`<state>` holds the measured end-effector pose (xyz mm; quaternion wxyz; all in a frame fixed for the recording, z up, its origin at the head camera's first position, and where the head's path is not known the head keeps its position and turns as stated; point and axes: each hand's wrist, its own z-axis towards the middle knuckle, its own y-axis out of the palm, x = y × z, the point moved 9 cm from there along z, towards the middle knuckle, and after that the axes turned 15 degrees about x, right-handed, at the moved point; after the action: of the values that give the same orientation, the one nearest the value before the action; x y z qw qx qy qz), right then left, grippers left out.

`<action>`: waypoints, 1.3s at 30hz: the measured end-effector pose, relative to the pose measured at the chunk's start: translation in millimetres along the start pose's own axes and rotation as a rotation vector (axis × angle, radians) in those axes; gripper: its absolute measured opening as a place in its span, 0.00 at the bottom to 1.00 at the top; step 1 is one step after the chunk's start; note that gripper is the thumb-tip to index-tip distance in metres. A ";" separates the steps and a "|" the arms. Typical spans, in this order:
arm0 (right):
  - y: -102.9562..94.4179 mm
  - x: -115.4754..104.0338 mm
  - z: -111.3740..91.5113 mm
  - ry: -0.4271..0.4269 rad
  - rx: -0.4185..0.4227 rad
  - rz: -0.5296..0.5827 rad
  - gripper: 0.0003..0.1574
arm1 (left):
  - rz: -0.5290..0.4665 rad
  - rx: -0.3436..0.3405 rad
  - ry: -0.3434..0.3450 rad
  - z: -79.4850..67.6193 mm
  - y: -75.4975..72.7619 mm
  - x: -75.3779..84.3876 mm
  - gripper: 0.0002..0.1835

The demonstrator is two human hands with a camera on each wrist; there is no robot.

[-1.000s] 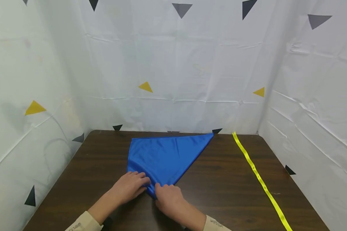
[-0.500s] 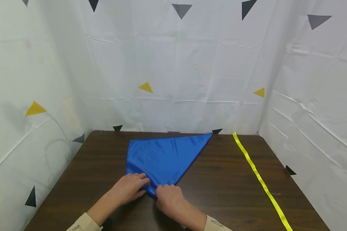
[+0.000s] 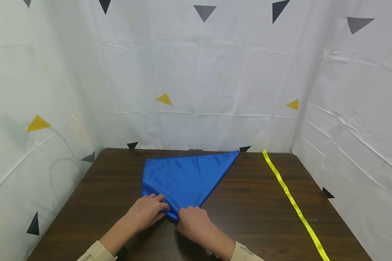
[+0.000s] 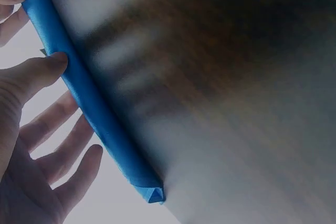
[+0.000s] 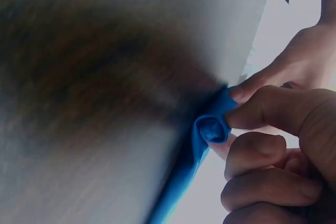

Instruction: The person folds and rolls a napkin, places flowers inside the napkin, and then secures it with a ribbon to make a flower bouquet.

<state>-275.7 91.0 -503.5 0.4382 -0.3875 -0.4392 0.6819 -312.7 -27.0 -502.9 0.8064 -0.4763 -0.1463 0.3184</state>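
Note:
A glossy blue cloth (image 3: 189, 177) lies on the dark wooden table, its near edge rolled into a tube. In the left wrist view the roll (image 4: 100, 108) runs diagonally, ending in a folded tip. My left hand (image 3: 147, 212) pinches it on the left, the thumb on the near side and the fingers behind. My right hand (image 3: 196, 224) grips the roll's right part. The right wrist view has its thumb and curled index finger at the spiral end (image 5: 211, 128), other fingers curled. Behind it my left hand (image 5: 304, 56) is partly visible.
A long yellow ribbon (image 3: 290, 197) stretches down the table's right side. White sheeting (image 3: 196, 72) with grey, black and yellow triangles hangs behind and at both sides of the table (image 3: 248, 221). The cloth's far right corner reaches the table's back edge.
The near edge is rolled slightly farther away from me, and the cloth has shifted a little to the left. My right hand has moved slightly right and forward; my left hand stays nearly in place.

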 end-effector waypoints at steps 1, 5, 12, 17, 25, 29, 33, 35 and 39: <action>-1.9 0.2 0.0 -0.005 0.011 0.003 0.15 | -0.001 -0.002 -0.003 0.0 0.9 -0.7 0.05; -5.1 0.1 0.0 -0.026 0.039 0.005 0.17 | -0.003 0.000 -0.007 1.2 2.1 -2.5 0.04; -2.5 3.2 3.4 -0.038 0.062 -0.014 0.18 | -0.011 0.028 0.051 5.7 -1.7 3.8 0.09; 2.9 12.2 8.0 0.025 -0.011 0.019 0.20 | -0.013 0.016 0.073 7.7 -1.0 7.4 0.15; 4.7 15.5 11.6 0.034 -0.011 0.029 0.18 | -0.014 -0.002 0.041 9.8 1.7 8.3 0.10; 3.9 11.7 12.9 0.013 0.031 -0.024 0.14 | -0.019 -0.028 0.008 9.2 7.2 3.9 0.10; 6.1 8.6 12.4 0.010 0.025 -0.060 0.14 | -0.018 -0.040 -0.010 9.1 11.1 1.2 0.09; 7.8 7.4 11.3 0.006 0.019 -0.068 0.15 | -0.019 -0.045 -0.013 9.1 12.0 0.9 0.09; 10.1 5.5 8.8 -0.003 -0.011 -0.075 0.14 | -0.023 -0.057 -0.012 9.5 12.9 0.5 0.08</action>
<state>-288.1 91.6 -511.1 0.4605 -0.3722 -0.4578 0.6632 -322.3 -15.9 -509.2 0.7953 -0.4953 -0.1658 0.3078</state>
